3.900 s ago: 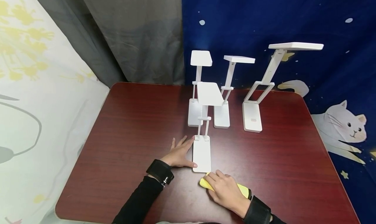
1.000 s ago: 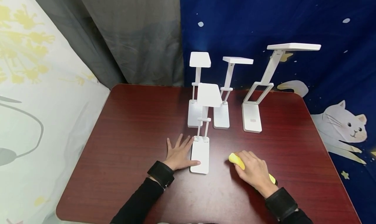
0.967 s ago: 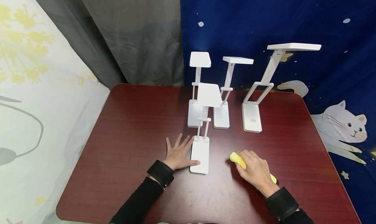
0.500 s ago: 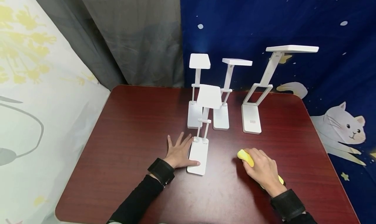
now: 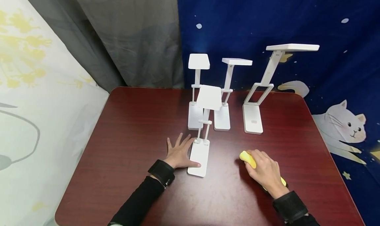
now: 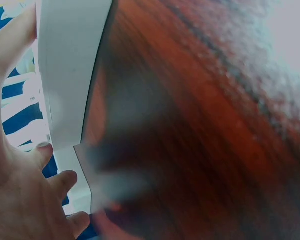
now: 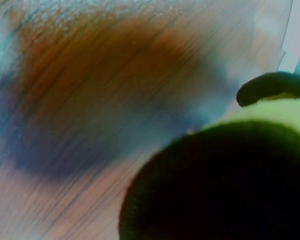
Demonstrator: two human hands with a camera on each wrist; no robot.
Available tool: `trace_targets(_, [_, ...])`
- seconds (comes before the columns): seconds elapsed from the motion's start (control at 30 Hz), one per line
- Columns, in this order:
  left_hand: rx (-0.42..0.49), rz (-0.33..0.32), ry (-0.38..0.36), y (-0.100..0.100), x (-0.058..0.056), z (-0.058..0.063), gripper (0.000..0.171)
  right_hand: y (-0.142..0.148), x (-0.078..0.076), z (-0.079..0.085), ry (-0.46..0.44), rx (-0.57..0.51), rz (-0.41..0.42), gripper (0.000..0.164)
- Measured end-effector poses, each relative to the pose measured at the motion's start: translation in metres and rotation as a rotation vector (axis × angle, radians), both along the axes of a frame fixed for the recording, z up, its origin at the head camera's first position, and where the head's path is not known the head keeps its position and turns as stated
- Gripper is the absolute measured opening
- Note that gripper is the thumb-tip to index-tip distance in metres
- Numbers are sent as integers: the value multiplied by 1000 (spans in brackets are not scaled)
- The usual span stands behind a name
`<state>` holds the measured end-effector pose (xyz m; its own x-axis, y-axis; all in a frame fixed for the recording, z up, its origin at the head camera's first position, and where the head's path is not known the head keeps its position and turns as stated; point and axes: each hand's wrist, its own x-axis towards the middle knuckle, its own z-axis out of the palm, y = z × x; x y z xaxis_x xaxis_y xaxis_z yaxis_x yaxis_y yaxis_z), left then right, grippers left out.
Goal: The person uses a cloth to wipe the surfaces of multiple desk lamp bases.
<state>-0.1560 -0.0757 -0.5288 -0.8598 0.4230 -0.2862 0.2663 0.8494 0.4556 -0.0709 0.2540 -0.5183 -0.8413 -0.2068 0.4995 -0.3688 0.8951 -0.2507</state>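
Note:
My left hand (image 5: 181,156) lies spread at the left side of the nearest white desk lamp (image 5: 199,157), its thumb resting over the lamp's base and the forefinger reaching to the base's rear corner. The left wrist view has that hand (image 6: 20,185) along the edge of a white panel of the lamp (image 6: 72,70). To the right, my right hand (image 5: 264,169) grips a yellow elongated thing (image 5: 248,158) with a dark end, held close over the table; the palm hides its middle. In the right wrist view a big dark round end (image 7: 215,185) of it fills the lower right.
Behind the nearest lamp stand a left lamp (image 5: 195,115), a middle lamp (image 5: 222,118) and a taller right lamp (image 5: 253,119), all white with raised heads. The dark red table (image 5: 133,120) backs onto a grey curtain (image 5: 142,38) and a blue cloth (image 5: 237,18).
My right hand has moved right, away from the nearest lamp's front, with the yellow thing in it. That lamp's base has turned slightly, its near end shifting left; my left hand stays beside it.

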Motion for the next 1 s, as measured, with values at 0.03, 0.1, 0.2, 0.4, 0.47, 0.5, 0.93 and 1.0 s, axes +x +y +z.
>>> trace_targets(0.03, [-7, 6, -1, -1, 0, 0, 110, 0, 0, 0, -3, 1, 0, 34])
trace_targets(0.1, [-23, 12, -6, -3, 0, 0, 110, 1, 0, 1, -10, 2, -5, 35])
trace_targets(0.2, [-33, 20, -8, -6, 1, 1, 109, 3, 0, 2, -21, 3, -20, 37])
trace_targets(0.4, [-32, 43, -26, -17, 1, 3, 109, 6, 0, 2, -23, 5, -32, 35])
trace_targets(0.47, [-35, 51, -34, -21, 0, 3, 109, 7, 0, 2, -20, 5, -31, 35])
trace_targets(0.5, [-34, 56, -34, -23, 0, 3, 109, 7, 0, 2, -19, 5, -31, 36])
trace_targets(0.93, [-54, 111, -68, -56, -15, 5, 112, 18, 4, 3, -59, -7, -86, 39])
trace_targets(1.0, [-57, 112, -75, -61, -18, 6, 112, 21, 4, 4, -62, -9, -97, 39])
